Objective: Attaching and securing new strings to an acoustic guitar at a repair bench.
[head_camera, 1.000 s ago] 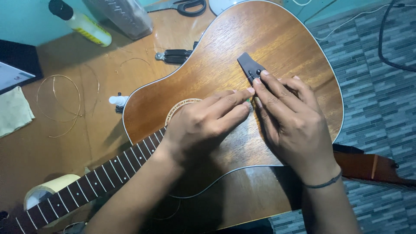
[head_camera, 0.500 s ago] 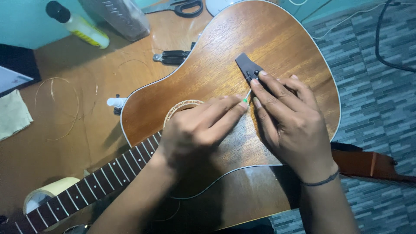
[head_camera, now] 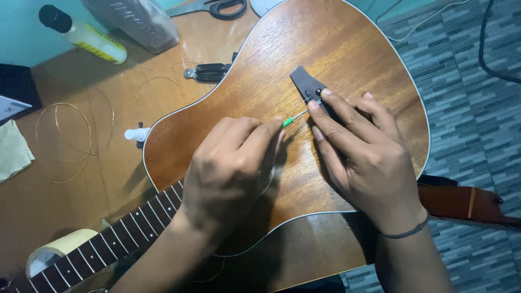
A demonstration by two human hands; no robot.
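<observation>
A brown acoustic guitar (head_camera: 336, 49) lies face up across a wooden table, its fretted neck (head_camera: 108, 239) running to the lower left. My left hand (head_camera: 233, 168) rests over the sound hole and pinches a guitar string with a green-wound end (head_camera: 290, 120). That end points at the dark bridge (head_camera: 306, 84). My right hand (head_camera: 361, 152) lies flat on the guitar top, its fingertips on the bridge by the pin holes. A thin band circles my right wrist.
On the table (head_camera: 81, 157) lie loose coiled strings (head_camera: 65, 141), a yellow bottle with a black cap (head_camera: 81, 35), scissors (head_camera: 217, 6), a folded multi-tool (head_camera: 209, 71), a small white bottle (head_camera: 135, 134), a tape roll (head_camera: 57, 250) and a cloth (head_camera: 13, 152). Grey patterned floor (head_camera: 467, 81) lies to the right.
My two hands have drawn slightly apart, so the string's green end now shows between them, pointing at the bridge. The view has shifted a little.
</observation>
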